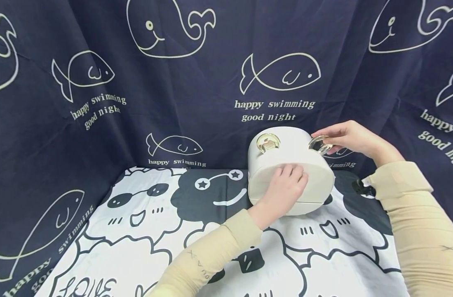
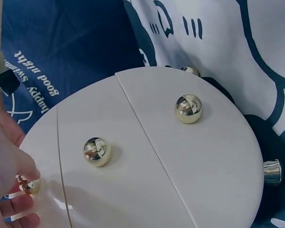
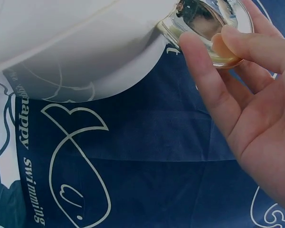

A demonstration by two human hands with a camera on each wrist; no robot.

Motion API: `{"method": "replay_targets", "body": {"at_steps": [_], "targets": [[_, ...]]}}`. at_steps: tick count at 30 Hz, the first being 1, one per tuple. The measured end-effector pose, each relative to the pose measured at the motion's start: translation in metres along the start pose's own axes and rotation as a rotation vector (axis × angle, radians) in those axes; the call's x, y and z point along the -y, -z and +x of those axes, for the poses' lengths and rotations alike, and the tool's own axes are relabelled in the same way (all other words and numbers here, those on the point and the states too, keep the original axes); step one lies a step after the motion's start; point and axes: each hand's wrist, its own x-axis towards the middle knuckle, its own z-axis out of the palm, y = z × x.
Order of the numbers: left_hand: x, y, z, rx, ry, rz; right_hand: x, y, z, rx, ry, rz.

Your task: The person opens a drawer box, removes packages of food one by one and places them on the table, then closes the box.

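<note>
A white rounded cabinet [image 1: 319,181] has round gold pieces on its upper part. My left hand [image 1: 282,189] lies over its near face; in the left wrist view my left fingers [image 2: 27,168] pinch a gold knob [image 2: 32,187] near the left edge. Two more gold knobs, a middle one [image 2: 97,152] and a farther one [image 2: 187,108], stand on the face between thin seams. My right hand [image 1: 354,138] grips the rim of the right gold piece [image 1: 319,145], with thumb and fingers around it [image 3: 218,42]. The left gold piece [image 1: 268,142] is untouched.
Under the cabinet lies a black-and-white patterned cloth [image 1: 137,255]. A dark blue curtain [image 1: 219,82] with fish and whale drawings hangs close behind. Gold legs [image 2: 272,172] show at the cabinet's lower edge.
</note>
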Motion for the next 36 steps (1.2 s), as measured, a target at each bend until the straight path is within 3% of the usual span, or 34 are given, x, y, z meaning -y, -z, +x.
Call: {"method": "replay_targets", "body": {"at_steps": [9,20,36], "targets": [[-0.002,-0.002,0.002,0.003,0.0,0.007,-0.002,-0.004,-0.002,-0.039,0.029,-0.008],[-0.007,0.0,-0.001,0.043,0.013,0.013,-0.002,-0.009,-0.006,-0.087,-0.009,-0.096],[-0.011,0.005,-0.002,0.065,0.043,0.009,0.002,-0.012,-0.006,-0.099,0.014,-0.096]]}}
